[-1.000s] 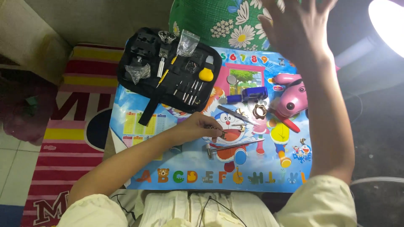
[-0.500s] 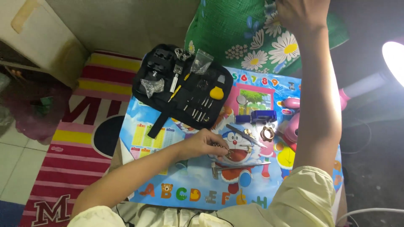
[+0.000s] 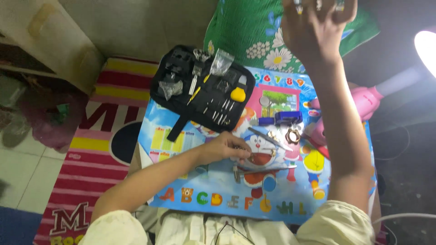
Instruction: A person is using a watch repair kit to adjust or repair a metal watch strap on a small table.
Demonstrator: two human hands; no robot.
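L hand [image 3: 229, 147] rests on the cartoon mat [image 3: 181, 136], fingertips pinched tog. on a small part; can't tell what it is. R hand [image 3: 313, 27] raised high over the green floral cloth [image 3: 245, 31], fingers curled, maybe gripping sth small, can't tell. Looks like a parts-handling step, watch repair prob. Next move needs a fine, steady pinch. Count: 1 black tool case [image 3: 200, 90], 1 tweezers [image 3: 268, 138], 1 metal ring [image 3: 293, 135], 1 blue block [image 3: 286, 118], 1 pink lamp [image 3: 368, 97].
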